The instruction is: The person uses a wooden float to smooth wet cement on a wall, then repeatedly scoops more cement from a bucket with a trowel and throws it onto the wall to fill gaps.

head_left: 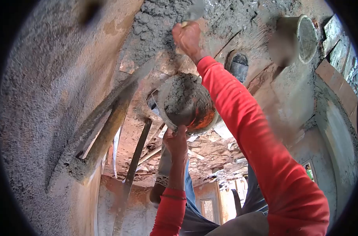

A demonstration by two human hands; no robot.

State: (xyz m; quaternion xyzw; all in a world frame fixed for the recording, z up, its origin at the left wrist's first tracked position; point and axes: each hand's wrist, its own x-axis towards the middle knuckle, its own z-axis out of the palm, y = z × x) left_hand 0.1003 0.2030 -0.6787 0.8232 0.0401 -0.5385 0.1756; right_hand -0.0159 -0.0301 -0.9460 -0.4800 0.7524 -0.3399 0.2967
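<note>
Two grips, both full — L grip (176, 138) pinching pan (205, 115) rim, mid-frame; R grip (188, 37) clenched on trowel (195, 11), top ctr, pointing up — pan's straight below R.

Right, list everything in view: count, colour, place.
Trowel: one, grey blade, top centre
Round container: one, grey-caked with orange inside, centre
Wet mortar: uncountable, grey, top centre and inside the container
Rough wall: one, grey, left
Open cylinder: one, grey, upper right
Oval opening: one, dark grey, right of the wrist
Wooden post: one, brown, left of centre
Slanting bar: one, dark, lower left
Rubble: uncountable, mostly reddish, below the container
Sleeves: two, red, lower centre and right
Left hand: one, bare, container rim
Right hand: one, bare, holding the trowel
</note>
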